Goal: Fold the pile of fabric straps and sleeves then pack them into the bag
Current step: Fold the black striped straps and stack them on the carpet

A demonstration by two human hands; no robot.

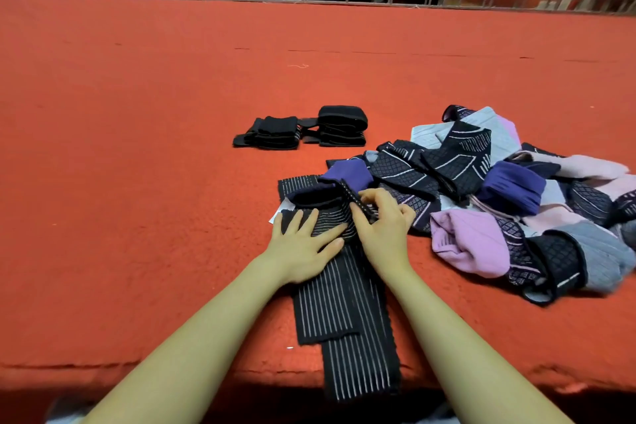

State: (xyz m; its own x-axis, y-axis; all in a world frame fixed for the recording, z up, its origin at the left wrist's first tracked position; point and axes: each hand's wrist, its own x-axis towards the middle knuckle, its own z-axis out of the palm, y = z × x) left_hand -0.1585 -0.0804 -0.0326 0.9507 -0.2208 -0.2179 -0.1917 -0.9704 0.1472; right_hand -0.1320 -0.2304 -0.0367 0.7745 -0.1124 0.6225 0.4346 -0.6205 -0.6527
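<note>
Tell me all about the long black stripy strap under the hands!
The long black fabric strap with thin white stripes lies flat on the red felt table, looking stretchy and knitted. Its near end hangs over the table's front edge. A second layer lies over it, ending short of that edge, and its far end is curled over. The left hand presses it flat; the right hand's fingers pinch the curled part. The heap of sleeves lies just right.

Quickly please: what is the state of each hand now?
Left hand: open, pressing flat on the striped strap.
Right hand: fingers pinching the strap's folded edge.
</note>
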